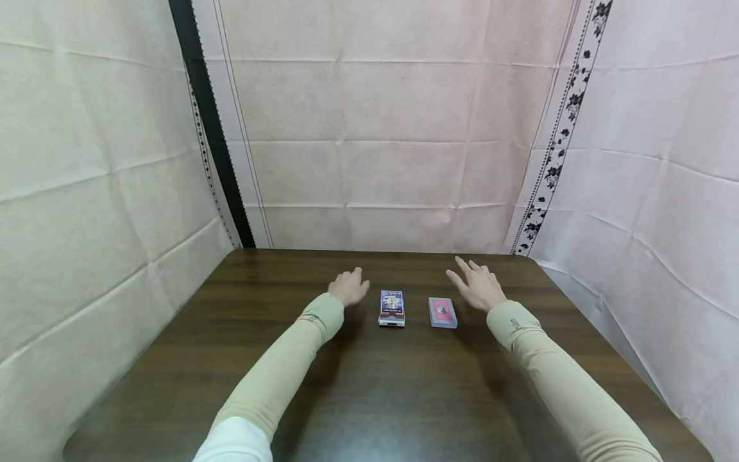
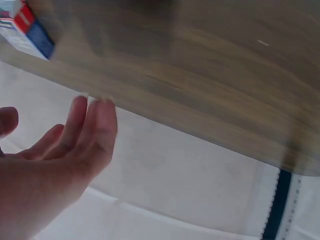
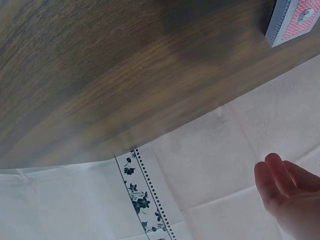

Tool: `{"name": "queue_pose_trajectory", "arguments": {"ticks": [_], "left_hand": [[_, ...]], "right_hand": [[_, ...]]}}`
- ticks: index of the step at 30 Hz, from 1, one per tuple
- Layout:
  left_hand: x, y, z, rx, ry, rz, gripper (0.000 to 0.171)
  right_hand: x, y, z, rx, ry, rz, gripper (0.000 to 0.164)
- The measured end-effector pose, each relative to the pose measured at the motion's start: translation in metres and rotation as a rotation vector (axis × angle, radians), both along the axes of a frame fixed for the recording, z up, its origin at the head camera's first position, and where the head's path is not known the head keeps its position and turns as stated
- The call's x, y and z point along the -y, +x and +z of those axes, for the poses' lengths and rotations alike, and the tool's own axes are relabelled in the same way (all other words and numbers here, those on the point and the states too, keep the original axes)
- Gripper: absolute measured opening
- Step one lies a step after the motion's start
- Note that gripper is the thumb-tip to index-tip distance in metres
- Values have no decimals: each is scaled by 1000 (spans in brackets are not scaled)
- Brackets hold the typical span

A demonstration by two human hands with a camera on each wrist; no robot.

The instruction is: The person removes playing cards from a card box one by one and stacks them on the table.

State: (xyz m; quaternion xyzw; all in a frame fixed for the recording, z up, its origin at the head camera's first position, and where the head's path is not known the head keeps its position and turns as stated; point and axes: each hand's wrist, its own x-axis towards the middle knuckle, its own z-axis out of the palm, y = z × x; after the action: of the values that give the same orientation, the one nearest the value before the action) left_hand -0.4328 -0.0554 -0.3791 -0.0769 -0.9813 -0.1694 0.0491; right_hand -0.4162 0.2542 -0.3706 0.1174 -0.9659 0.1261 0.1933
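Near the middle of the table lies a blue card box (image 1: 392,308) with a printed picture; its red, white and blue corner shows at the top left of the left wrist view. To its right is a deck of cards (image 1: 442,311) with a pink back and pale border. My left hand (image 1: 348,287) is just left of the box, apart from it, fingers loosely bent and holding nothing. On the other side, my right hand (image 1: 479,287) is held to the right of the deck with its fingers spread, also holding nothing. Neither hand touches the box or deck.
The dark wooden table (image 1: 381,398) reaches back to a pale hanging cloth (image 1: 375,173). More cloth encloses the left and right sides. A black strip (image 1: 213,122) runs down the back left, and a flowered border (image 1: 560,147) down the back right.
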Motion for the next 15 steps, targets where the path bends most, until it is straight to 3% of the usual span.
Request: {"name": "queue_pose_trajectory", "arguments": {"ticks": [6,10,15], "left_hand": [[-35,6,-2,72,-1,-21,57],[-54,8,-3,103,-5,10,64],[-70,10,-10,161,-88,71,77]], "right_hand": [[-2,0,-1,13,-1,0,65],[-4,1,0,9,1,-1,64],[-6,2,2,5,-3,-11,61]]}}
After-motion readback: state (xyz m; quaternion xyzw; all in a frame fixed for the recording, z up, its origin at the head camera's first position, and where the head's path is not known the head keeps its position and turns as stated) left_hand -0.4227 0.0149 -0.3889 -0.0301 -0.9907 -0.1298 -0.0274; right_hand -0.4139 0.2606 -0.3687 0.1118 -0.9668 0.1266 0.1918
